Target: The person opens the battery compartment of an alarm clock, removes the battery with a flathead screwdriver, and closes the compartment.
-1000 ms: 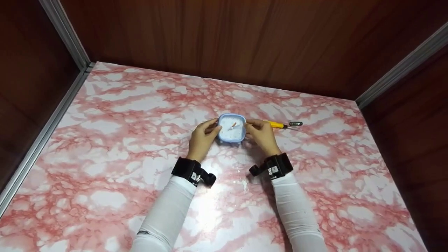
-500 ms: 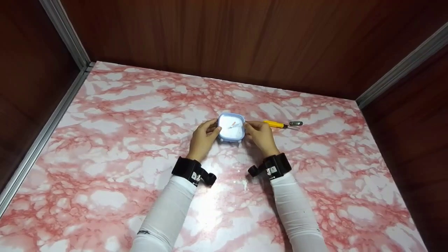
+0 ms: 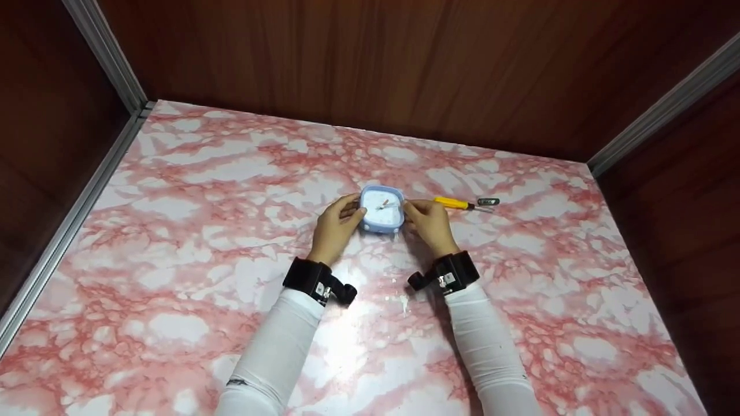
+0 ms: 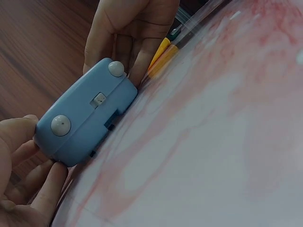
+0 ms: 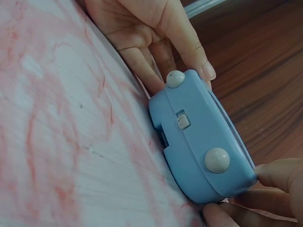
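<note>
A blue alarm clock (image 3: 382, 216) with a white dial lies face up between the two hands, close over the table. My left hand (image 3: 337, 224) grips its left side, thumb on the front rim and fingers behind. On the opposite side my right hand (image 3: 430, 224) pinches the rim the same way. Both wrist views show the underside of the clock (image 4: 85, 113), with two round white feet (image 5: 217, 160), a small white switch (image 5: 182, 121) and a notch at the back edge. The clock's back is hidden.
Right of the right hand lies a yellow-handled screwdriver (image 3: 452, 203), its shaft pointing right. A small dark battery (image 3: 488, 201) sits by its tip. The marbled table (image 3: 231, 231) is bounded by dark wooden panels (image 3: 358, 69) with metal edge strips.
The clock tilts slightly, so glare on its dial came and faded and its lower feet show more. Both hands keep their grip; the right hand has shifted slightly left.
</note>
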`<state>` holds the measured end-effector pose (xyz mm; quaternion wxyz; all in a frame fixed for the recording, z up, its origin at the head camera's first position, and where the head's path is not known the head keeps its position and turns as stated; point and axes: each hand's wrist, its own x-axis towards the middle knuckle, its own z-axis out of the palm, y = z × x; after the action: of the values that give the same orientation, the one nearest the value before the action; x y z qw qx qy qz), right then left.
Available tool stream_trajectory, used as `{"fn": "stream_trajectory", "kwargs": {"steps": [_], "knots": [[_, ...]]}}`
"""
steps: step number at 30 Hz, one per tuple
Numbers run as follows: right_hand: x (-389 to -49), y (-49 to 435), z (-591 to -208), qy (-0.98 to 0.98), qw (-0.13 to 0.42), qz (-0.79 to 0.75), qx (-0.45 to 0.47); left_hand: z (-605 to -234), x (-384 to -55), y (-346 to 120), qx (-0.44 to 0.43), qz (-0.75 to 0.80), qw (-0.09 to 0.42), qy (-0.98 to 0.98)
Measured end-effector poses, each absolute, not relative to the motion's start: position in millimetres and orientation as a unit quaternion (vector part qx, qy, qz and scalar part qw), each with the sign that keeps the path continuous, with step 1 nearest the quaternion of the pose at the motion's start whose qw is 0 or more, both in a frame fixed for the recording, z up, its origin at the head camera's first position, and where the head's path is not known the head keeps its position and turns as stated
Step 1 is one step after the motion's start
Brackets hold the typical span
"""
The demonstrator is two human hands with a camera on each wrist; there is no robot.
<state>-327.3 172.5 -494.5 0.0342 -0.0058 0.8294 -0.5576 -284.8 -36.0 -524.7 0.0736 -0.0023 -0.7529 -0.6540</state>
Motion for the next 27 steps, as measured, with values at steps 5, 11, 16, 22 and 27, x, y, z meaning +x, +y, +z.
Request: {"fn": "stream_trajectory", "kwargs": {"steps": [5, 11, 16, 22, 27], "knots": [[-327.1, 172.2, -495.4, 0.827, 0.025, -0.561, -0.01, -522.8, -284.3, -35.8, -0.002, -0.653, 0.064, -0.755], [-327.9, 170.9, -497.2, 0.844, -0.011, -0.536, -0.036, -523.8, -285.3, -36.2, -0.003, -0.646, 0.061, -0.761], [-327.9, 170.3, -497.4, 0.836, -0.001, -0.547, -0.033, -523.8, -285.2, -36.5, -0.002, -0.65, 0.055, -0.758], [-328.6, 169.8, -497.5, 0.84, 0.015, -0.542, -0.031, -524.0, -284.4, -36.2, -0.009, -0.661, 0.058, -0.748], [-328.7, 169.0, -496.6, 0.83, 0.036, -0.556, -0.024, -524.6, -285.3, -35.9, -0.004, -0.665, 0.052, -0.745]]}}
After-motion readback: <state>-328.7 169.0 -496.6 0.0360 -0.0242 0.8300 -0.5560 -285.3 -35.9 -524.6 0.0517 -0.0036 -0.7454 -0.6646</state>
